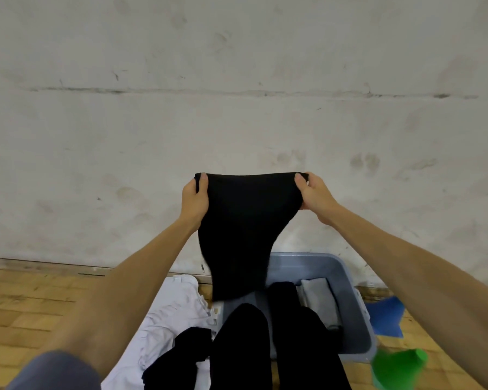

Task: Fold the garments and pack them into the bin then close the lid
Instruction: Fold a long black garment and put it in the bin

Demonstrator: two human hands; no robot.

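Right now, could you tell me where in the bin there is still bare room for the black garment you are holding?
Bare floor shows at the far left of the grey bin, between its back wall and the black folded piece. The right side is crowded by the grey folded garment. The near end is hidden behind dark fabric.

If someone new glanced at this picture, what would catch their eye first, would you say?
First, the black garment held up mid-frame against the pale wall, pinched at its top corners by the left hand and right hand. Below it, the grey bin stands open on the floor.
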